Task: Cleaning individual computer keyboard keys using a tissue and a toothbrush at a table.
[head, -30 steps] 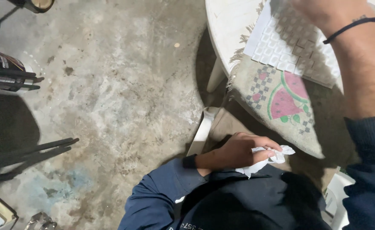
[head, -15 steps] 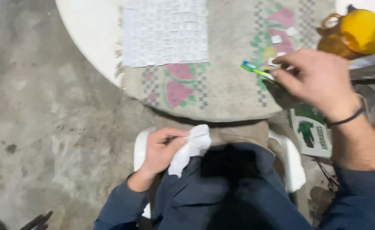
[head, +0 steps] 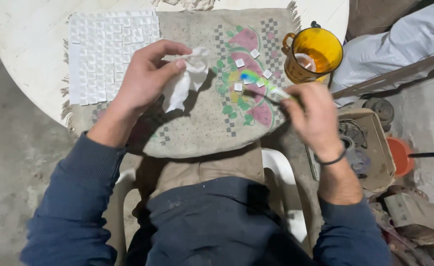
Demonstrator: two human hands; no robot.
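My left hand [head: 145, 74] pinches a crumpled white tissue [head: 185, 81] above the patterned cloth mat [head: 202, 128] on the round white table [head: 25, 54]. My right hand [head: 315, 116] grips a green and blue toothbrush [head: 261, 83], its bristles pointing left over the mat's floral print. A few small white square tiles [head: 239, 62] lie loose on the mat near the brush head. A sheet of white mosaic tiles [head: 106, 51] lies at the mat's left end, just beyond my left hand.
An amber glass mug [head: 311, 53] with liquid stands on the table's right edge. A cardboard box with metal parts [head: 367, 145], an orange container [head: 399, 155] and grey sacks [head: 394, 47] crowd the floor at right. I sit on a white plastic chair [head: 283, 182]; concrete floor [head: 10, 167] lies left.
The view swung from the floor up to the table. My left hand rose from my lap with the tissue to above the mat. My right hand brought the toothbrush toward the middle.
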